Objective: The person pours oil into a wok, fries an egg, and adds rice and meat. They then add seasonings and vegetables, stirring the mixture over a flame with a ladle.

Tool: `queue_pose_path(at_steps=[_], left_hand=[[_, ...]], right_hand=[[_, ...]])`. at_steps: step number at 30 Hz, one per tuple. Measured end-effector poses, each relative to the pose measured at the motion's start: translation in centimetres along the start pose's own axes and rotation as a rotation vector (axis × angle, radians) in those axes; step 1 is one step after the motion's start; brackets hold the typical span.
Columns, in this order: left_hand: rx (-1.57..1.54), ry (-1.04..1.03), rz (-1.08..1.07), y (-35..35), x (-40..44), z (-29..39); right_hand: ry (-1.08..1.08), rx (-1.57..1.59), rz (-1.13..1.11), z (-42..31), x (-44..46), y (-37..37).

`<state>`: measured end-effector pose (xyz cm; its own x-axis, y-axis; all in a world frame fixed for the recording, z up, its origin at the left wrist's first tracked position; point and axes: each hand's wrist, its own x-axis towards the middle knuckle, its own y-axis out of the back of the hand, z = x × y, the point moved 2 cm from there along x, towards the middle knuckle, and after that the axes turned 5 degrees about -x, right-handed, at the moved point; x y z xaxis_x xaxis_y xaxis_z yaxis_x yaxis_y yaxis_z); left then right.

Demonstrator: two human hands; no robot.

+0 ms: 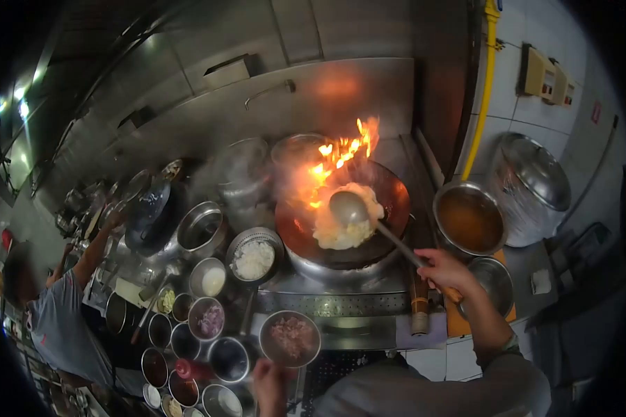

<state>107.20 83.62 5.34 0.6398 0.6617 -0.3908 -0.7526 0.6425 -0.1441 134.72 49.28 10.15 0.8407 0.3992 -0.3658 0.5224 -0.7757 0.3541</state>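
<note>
The right hand is closed firmly on the handle of a metal ladle. The ladle crosses the rim of a wok, which sits on the stove, and its round head is touching a soft, pale yellow food that looks like egg. This food lies around the ladle head, inside the wok. Bright flames rise at the far side of the wok.

The left hand is at the near edge of a metal bowl of chopped pinkish meat. Its fingers are bent, but I cannot tell whether they grip the rim.

To the left of the wok stands a metal bowl with white food, and closer to the person is a pot with purplish pieces. A red bottle lies among the containers. On the right there is a pot of brown liquid. Farther left, a co-worker in a grey shirt stretches one arm toward a dark wok.
</note>
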Motion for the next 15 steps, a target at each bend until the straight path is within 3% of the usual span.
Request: queue_pose_path(at_steps=[3, 5, 10, 13, 15], left_hand=[[-0.046, 0.024, -0.018, -1.4, 0.2, -0.6], [-0.058, 0.066, -0.005, -2.4, 0.2, -0.6], [-0.056, 0.061, -0.055, -2.6, 1.8, 0.5], [-0.076, 0.08, -0.086, -1.8, 2.8, 0.1], [-0.104, 0.049, -0.137, -2.3, 3.8, 0.3]], right_hand=[[-0.033, -0.145, 0.12, -1.6, 1.8, -1.5], [0.096, -0.12, 0.218, -0.9, 5.1, -3.2], [-0.016, 0.028, -0.075, -0.6, -0.2, 0.4], [-0.047, -0.131, 0.034, -0.5, 0.1, -0.2], [0.057, -0.153, 0.233, -1.5, 3.2, -2.6]])
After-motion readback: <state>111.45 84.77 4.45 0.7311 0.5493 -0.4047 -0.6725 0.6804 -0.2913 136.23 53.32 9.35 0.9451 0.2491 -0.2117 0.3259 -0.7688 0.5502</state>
